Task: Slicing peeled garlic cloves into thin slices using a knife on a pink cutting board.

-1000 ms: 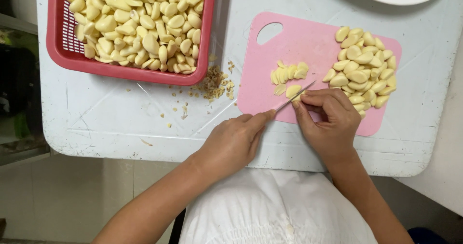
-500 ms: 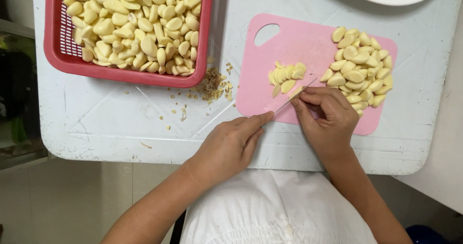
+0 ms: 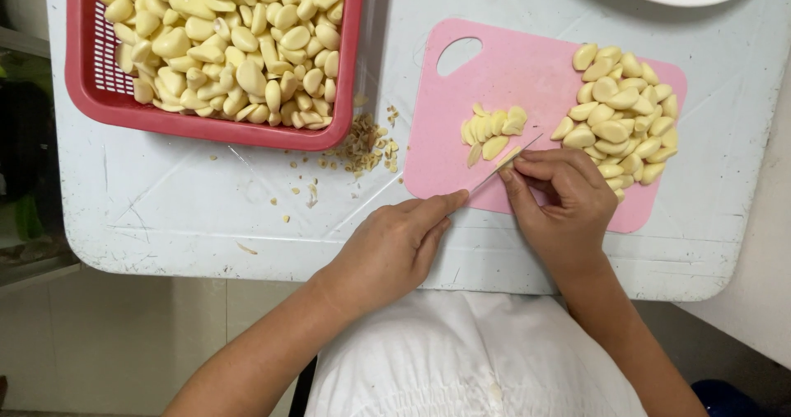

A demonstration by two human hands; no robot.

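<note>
The scuffed white plastic worktop carries a red perforated plastic basket of whole peeled garlic cloves at upper left, within reach. At centre right lies a pink plastic cutting board, peeled cloves heaped on its right, cut pieces kept apart mid-board. The right hand closes its grip on a thin small knife, blade angled toward the pieces; the left hand rests flat and empty, fingertips on the board's lower edge, seemingly steadying it.
</note>
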